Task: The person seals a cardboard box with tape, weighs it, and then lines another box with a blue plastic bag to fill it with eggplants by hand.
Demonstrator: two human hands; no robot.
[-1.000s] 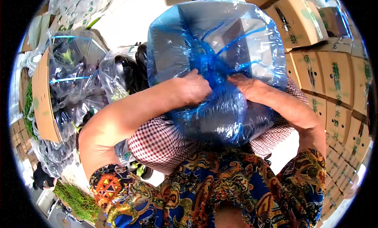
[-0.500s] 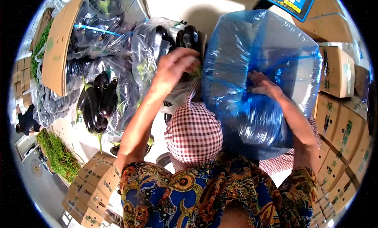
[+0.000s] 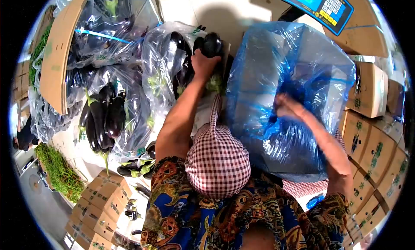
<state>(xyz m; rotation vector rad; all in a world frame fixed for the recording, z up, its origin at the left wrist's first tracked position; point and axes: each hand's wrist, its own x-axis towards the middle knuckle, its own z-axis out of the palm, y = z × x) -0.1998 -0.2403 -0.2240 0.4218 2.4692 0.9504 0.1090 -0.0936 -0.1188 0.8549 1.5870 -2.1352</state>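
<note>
My left hand (image 3: 204, 65) is closed around the lower part of a dark, glossy eggplant (image 3: 212, 45). That eggplant lies at the right side of an open clear plastic bag (image 3: 156, 55) holding more eggplants. On my right, a translucent blue plastic bag (image 3: 255, 79) spreads wide over a box-like shape. My right hand (image 3: 287, 106) is at the dark opening in the middle of the blue bag. Motion smears its fingers, so whether they grip the plastic does not show.
A bunch of eggplants (image 3: 103, 116) rests on plastic at left, beside an open carton (image 3: 58, 55). A scale display (image 3: 317, 8) stands top right. Stacked cartons (image 3: 371, 150) line the right side. A checked cloth cap (image 3: 218, 161) blocks the lower middle.
My left hand has moved from hovering over the bagged eggplants to closing on one. My right hand has shifted slightly lower at the blue bag's opening. The whole view has tilted a little.
</note>
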